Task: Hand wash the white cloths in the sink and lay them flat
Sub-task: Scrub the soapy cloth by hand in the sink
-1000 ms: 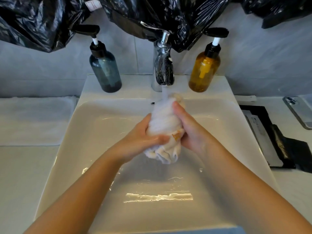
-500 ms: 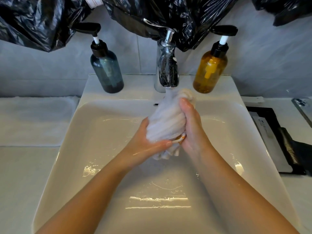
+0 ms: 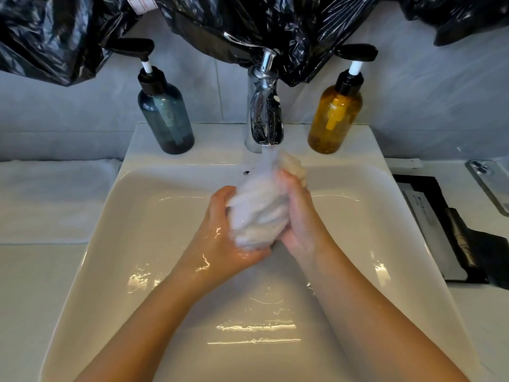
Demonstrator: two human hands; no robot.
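Now both hands (image 3: pixel 220 244) (image 3: pixel 300 221) grip a twisted, wet white cloth (image 3: pixel 259 213).

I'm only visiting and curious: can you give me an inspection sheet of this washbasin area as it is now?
Surface: white ceramic sink, wet; water runs from the chrome tap.
Job's things: bunched white cloth under the stream; flat white fabric on the left counter.
Clutter: blue-grey pump bottle, amber pump bottle, silver phone, black flat packet.
Hands: left hand and right hand both grip the bunched cloth.
Cables: nothing seen.
Surroundings: grey tiled wall; black plastic bags hanging above.
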